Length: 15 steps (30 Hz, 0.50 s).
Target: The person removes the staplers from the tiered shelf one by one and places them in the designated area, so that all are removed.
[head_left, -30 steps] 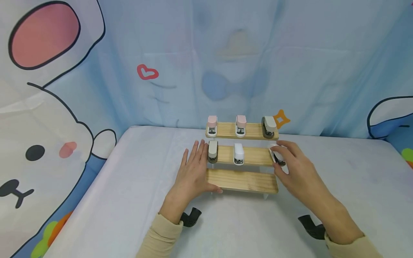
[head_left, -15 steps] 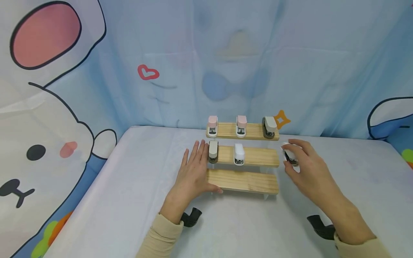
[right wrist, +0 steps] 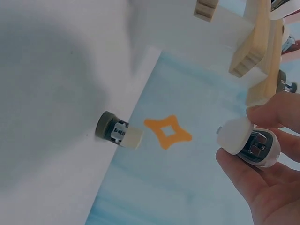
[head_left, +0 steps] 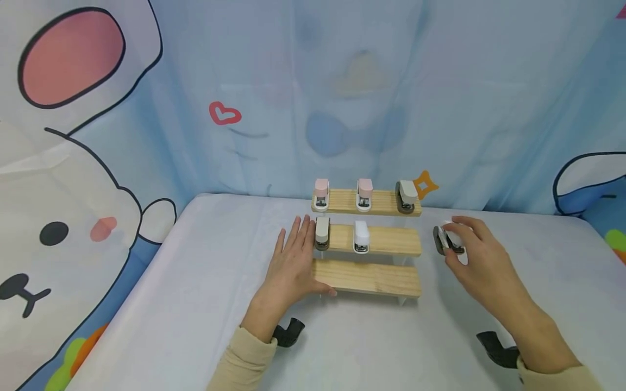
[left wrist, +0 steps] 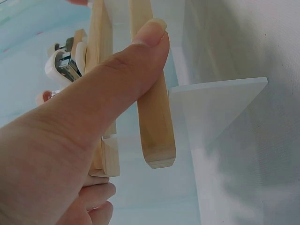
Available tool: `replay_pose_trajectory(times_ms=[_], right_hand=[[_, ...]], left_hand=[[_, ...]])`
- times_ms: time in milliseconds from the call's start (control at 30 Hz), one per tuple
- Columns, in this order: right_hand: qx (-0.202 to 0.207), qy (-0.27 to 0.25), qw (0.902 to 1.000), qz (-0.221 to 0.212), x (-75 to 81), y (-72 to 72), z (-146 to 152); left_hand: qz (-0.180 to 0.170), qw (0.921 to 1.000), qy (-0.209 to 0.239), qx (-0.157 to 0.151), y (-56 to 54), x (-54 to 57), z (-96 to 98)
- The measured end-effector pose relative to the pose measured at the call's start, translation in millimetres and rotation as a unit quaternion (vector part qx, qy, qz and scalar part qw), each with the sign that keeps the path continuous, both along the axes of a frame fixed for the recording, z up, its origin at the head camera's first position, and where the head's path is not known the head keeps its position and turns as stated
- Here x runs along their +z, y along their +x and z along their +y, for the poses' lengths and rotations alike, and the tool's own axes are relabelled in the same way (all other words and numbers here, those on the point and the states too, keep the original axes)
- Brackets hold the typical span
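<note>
My right hand [head_left: 491,266] pinches a small white stapler [right wrist: 236,136] between thumb and fingers, right of the stepped wooden rack. In the head view this stapler overlaps a second one, a cream-topped stapler [right wrist: 119,131] with a dark base standing on the table. My left hand [head_left: 290,266] lies along the rack's left side with straight fingers, its thumb resting on the front of the bottom board [head_left: 367,276]. Close to those fingertips, a cream stapler [head_left: 322,232] sits on the middle board [head_left: 391,240], with a white stapler [head_left: 361,236] beside it.
On the top board [head_left: 344,201] stand two pink staplers, one at the left [head_left: 321,194] and one mid-board, plus a cream stapler [head_left: 406,195] at the right end. Clear supports [left wrist: 215,108] raise the boards above a white cloth [head_left: 220,239]. A printed blue curtain [head_left: 274,54] hangs behind.
My right hand has carried the white stapler rightward off the right end of the middle board, out over the table. The cream-topped stapler there now shows. My left hand stays in place.
</note>
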State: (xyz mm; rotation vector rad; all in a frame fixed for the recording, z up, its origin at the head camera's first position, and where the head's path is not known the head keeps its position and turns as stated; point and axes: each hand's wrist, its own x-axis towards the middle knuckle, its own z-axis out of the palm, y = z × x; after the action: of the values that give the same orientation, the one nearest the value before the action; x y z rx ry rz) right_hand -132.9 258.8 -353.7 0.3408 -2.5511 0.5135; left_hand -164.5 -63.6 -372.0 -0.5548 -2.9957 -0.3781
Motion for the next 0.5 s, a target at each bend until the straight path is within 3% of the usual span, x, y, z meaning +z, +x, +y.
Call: replay_pose_trajectory(times_ms=[500], right_hand=[[-0.023, 0.002, 0.9994, -0.026, -19.7, -5.7, 13.9]], left_hand=[[-0.001, 1.0000, -0.001, 0.002, -0.1, -0.7, -0.8]])
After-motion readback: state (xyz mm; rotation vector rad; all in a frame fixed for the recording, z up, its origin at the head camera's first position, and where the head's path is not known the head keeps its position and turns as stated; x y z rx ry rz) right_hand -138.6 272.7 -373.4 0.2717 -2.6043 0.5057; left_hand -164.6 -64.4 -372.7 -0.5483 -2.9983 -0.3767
